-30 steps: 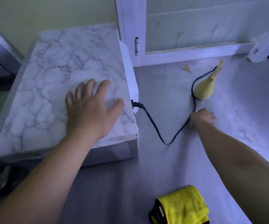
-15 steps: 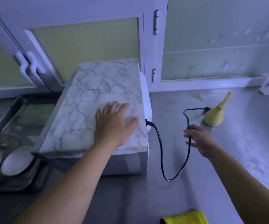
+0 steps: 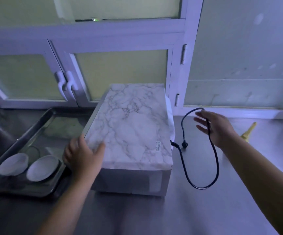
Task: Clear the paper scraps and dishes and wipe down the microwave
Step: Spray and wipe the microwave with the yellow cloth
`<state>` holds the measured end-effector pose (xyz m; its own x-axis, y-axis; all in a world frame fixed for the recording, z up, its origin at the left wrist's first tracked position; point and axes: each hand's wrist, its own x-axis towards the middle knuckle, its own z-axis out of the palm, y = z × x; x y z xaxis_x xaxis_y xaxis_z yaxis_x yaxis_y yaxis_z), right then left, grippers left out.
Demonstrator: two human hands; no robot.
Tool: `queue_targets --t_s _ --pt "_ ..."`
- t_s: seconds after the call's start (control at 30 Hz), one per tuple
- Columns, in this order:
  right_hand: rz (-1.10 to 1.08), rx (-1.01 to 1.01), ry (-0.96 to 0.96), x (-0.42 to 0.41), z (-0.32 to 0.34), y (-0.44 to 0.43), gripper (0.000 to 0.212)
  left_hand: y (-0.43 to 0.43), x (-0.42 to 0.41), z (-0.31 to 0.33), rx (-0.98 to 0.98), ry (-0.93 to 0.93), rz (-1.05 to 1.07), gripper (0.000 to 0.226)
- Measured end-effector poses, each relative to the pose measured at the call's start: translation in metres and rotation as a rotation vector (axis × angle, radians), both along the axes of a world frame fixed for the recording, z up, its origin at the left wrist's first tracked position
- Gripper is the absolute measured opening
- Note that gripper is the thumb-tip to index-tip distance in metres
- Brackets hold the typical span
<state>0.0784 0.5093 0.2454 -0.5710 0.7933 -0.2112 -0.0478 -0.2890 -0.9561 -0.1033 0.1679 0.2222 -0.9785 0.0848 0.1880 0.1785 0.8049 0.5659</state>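
Steel counter (image 3: 205, 209), left hand (image 3: 83, 156) gripping marble-wrapped microwave (image 3: 132, 133) corner, cord (image 3: 215, 167) draped over spread-fingered right hand (image 3: 217, 128), label (image 3: 158, 145) unreadable

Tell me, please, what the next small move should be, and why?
Probably lay the cord on top of the microwave: it hangs looped over the right hand, its plug dangling free, while the left hand grips the microwave's corner, seemingly ready to shift it.

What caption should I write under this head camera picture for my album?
Left hand holds the marble-topped microwave while the black cord hangs over the right hand.
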Motion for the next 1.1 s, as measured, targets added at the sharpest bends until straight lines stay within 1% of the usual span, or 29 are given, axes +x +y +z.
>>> queue_targets --t_s 0.07,0.13,0.2,0.27,0.33,0.4,0.43,0.5,0.6,0.67,0.73,0.87,0.97,1.03,1.1 --pt "-0.020 0.030 -0.031 -0.029 0.008 0.009 0.010 0.001 -0.004 0.001 0.122 -0.057 0.091 0.073" --pt "0.040 0.082 -0.104 -0.064 0.013 0.018 0.012 0.009 -0.005 0.002 0.226 -0.068 0.176 0.066" --pt "0.125 0.124 -0.173 -0.102 0.013 0.027 0.029 0.015 -0.004 0.000 0.266 -0.060 0.235 0.053" --pt "0.205 0.164 -0.207 -0.140 0.012 0.034 0.055 0.018 -0.003 -0.003 0.249 -0.028 0.253 0.046" --pt "0.267 0.235 -0.221 -0.176 0.010 0.039 0.078 0.019 -0.003 -0.004 0.233 0.005 0.242 0.051" --pt "0.291 0.325 -0.247 -0.209 0.009 0.041 0.087 0.020 -0.003 -0.004 0.238 0.037 0.238 0.053" --pt "0.287 0.388 -0.297 -0.223 0.008 0.042 0.089 0.021 -0.003 -0.005 0.243 0.059 0.243 0.051" --pt "0.266 0.548 -0.489 -0.246 0.006 0.046 0.087 0.022 -0.003 -0.008 0.248 0.112 0.254 0.046" --pt "0.266 0.792 -0.790 -0.273 0.000 0.060 0.072 0.023 -0.007 -0.012 0.256 0.138 0.252 0.043" --pt "0.265 0.888 -0.914 -0.287 -0.003 0.069 0.061 0.022 -0.008 -0.013 0.264 0.145 0.253 0.042" --pt "0.238 0.949 -0.962 -0.299 -0.006 0.077 0.057 0.024 -0.010 -0.012 0.267 0.179 0.247 0.040" --pt "0.241 1.042 -1.043 -0.313 -0.009 0.089 0.065 0.027 -0.010 -0.015 0.255 0.215 0.257 0.031" --pt "0.262 1.116 -1.040 -0.315 -0.010 0.097 0.070 0.026 -0.013 -0.018 0.261 0.270 0.259 0.030" --pt "0.285 1.144 -1.041 -0.308 -0.010 0.101 0.072 0.024 -0.014 -0.019 0.274 0.272 0.208 0.034" --pt "0.267 1.148 -1.034 -0.299 -0.010 0.102 0.072 0.020 -0.017 -0.017 0.283 0.248 0.167 0.034"
